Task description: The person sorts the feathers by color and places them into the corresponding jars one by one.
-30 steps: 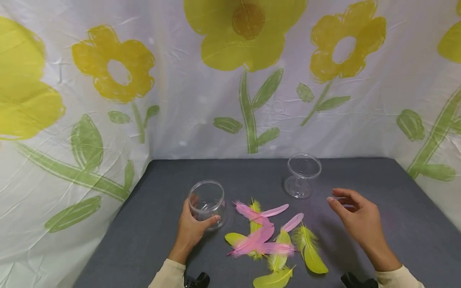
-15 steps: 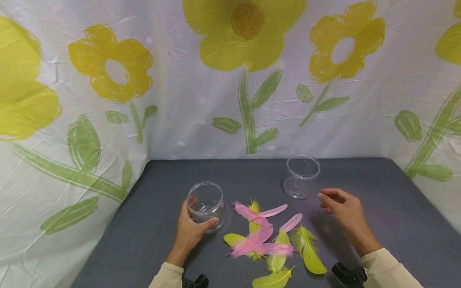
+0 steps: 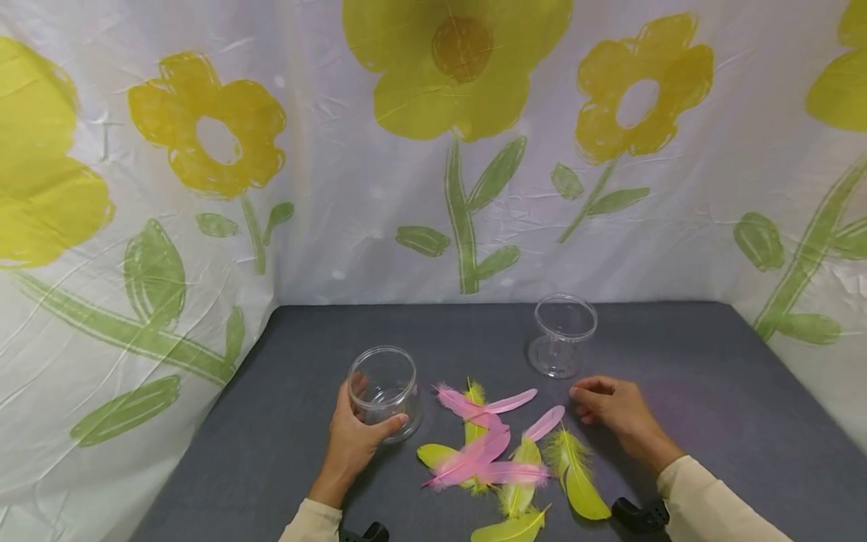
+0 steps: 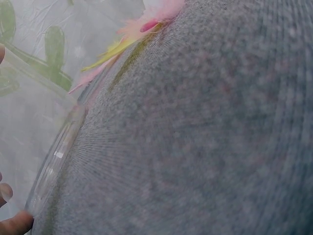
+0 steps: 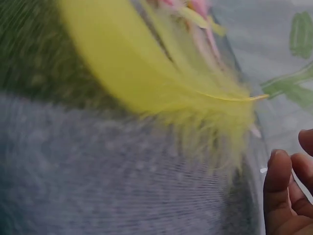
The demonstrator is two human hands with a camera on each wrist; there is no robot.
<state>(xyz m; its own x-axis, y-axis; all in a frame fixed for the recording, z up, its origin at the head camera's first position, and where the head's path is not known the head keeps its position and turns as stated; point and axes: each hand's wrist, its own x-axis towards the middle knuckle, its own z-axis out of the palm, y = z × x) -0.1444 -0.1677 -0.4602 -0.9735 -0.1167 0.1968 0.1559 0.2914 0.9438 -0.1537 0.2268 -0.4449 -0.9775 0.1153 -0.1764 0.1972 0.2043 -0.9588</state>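
My left hand (image 3: 354, 436) grips a clear round jar (image 3: 384, 369) on the left side of the feathers, thumb across its front and fingers behind. The jar stands upright with its base on the cloth; in the left wrist view the base edge (image 4: 58, 156) meets the grey surface. My right hand (image 3: 619, 414) is low over the table, fingers loosely bent and holding nothing. Its fingertips are just beyond the quill end of a yellow feather (image 3: 576, 474), which fills much of the right wrist view. Nearby lies a pink feather (image 3: 546, 423).
A clear footed dish (image 3: 562, 335) stands behind the feathers, toward the back right. More pink feathers (image 3: 474, 457) and yellow feathers (image 3: 518, 489) overlap in the middle of the dark grey tablecloth (image 3: 271, 467). A flower-printed curtain (image 3: 339, 188) closes off the back and sides.
My right hand has moved left and downward, close to the tip of the rightmost yellow feather. The left hand keeps its grip on the jar, which stays in place.
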